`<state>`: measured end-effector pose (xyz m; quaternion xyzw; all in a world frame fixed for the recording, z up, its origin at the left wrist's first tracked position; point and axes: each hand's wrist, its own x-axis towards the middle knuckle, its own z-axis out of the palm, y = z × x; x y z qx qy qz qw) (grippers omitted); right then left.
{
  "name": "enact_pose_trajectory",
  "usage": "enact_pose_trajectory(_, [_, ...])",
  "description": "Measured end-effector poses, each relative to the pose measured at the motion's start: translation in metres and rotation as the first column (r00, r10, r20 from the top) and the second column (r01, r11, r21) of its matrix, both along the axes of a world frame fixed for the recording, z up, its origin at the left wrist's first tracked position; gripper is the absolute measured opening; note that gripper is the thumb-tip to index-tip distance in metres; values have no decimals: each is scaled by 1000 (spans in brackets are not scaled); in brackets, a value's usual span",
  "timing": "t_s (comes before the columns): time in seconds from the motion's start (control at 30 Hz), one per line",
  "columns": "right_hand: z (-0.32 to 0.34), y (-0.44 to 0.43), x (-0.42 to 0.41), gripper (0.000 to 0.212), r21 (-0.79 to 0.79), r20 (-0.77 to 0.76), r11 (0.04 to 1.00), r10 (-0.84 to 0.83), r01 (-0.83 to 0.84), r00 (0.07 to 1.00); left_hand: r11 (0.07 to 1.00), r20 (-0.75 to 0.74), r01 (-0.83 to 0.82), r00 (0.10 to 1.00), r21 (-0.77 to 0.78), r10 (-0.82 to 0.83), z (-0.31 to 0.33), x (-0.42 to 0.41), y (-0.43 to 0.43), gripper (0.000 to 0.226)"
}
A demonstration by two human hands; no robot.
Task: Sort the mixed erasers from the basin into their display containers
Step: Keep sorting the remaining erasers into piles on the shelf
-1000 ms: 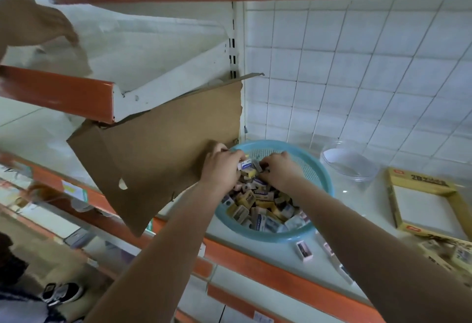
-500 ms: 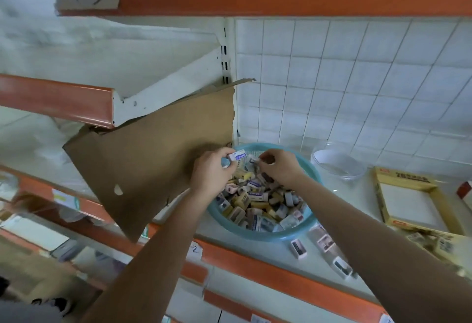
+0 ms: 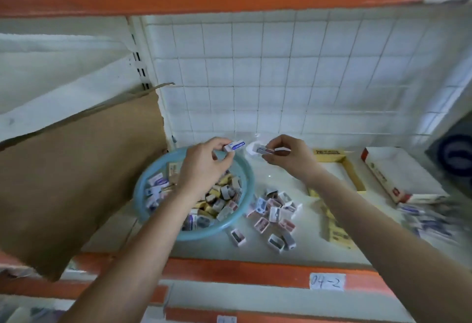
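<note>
The round, smooth teal plastic basin (image 3: 143, 196) holds heaped erasers (image 3: 222, 204), small blocks in printed paper sleeves. Over its far rim the left hand (image 3: 204, 167) pinches a white eraser (image 3: 235, 146) between thumb and curled fingers; its blue band seems to read "ERASER". Just right of the basin the right hand (image 3: 290, 160) pinches a dark-and-red eraser (image 3: 264, 149). Loose erasers (image 3: 275, 210) lie right of the basin, near a flat yellow card tray (image 3: 353, 172). Brown cardboard (image 3: 76, 169) leans at its left. Below the basin, a tag (image 3: 327, 281) on the orange shelf edge reads "04-2".
</note>
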<state>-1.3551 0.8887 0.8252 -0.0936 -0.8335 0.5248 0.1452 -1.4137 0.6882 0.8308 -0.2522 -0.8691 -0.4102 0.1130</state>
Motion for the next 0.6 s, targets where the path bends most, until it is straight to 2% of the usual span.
enact_pose_trajectory(0.13, [4,58,53,30,39,18,988,-153,153,988,989,20,136,990,59,-138,-6,16,68,21])
enact_pose_trajectory(0.27, [6,103,110,27,4,55,955,-297,298,953,951,60,306,949,51,-308,-7,47,139,21])
enact_pose_trajectory(0.4, [6,147,168,28,112,79,897,-436,427,896,895,87,440,891,76,-445,-11,84,195,13])
enact_pose_trajectory(0.6, [-9,188,238,32,121,101,813,-581,569,808,817,134,575,813,-41,-566,-33,132,247,15])
